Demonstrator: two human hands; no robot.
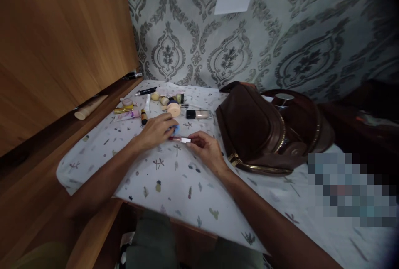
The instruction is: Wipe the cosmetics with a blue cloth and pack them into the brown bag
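My right hand point(207, 150) pinches a lip gloss tube point(176, 138) by its white cap, a little above the table. The tube is clear with a reddish tint and points left. Close against its far end, my left hand point(157, 130) is closed on a small crumpled blue piece point(176, 129), perhaps a cloth or wipe; its full shape is hidden by the fingers. Just beyond my hands lie a round beige compact point(173, 110) and a foundation bottle with a black cap point(198, 114). A small dark bottle point(144, 117) is beside my left hand.
Several cosmetics, including a pinkish tube point(127, 115) and a black pen-like item point(146, 91), lie at the back left. An open brown leather bag point(249, 132) stands at right. A wooden cabinet point(62, 40) borders the left; a patterned wall point(196, 36) rises behind.
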